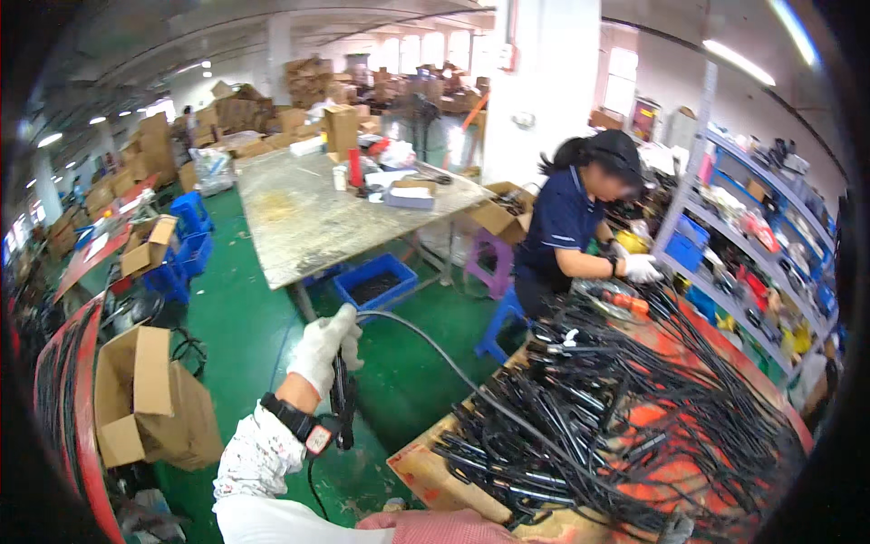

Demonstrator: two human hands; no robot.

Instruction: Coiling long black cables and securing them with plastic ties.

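Observation:
My left hand, in a white glove, is closed around a black cable bundle with dark, rod-like parts that hangs below the fingers, over the floor. From the same hand a grey cable arcs right and down across the table. Many black cables with tube-shaped ends lie heaped on the red and bare-wood table to the right. A greyish, glove-like patch shows at the lower edge by the cables; it may be my right hand, but its fingers cannot be made out.
Across the heap a co-worker in white gloves handles cables near an orange-handled tool. A metal-topped table stands ahead, a blue crate under it. An open carton is at left, shelving at right.

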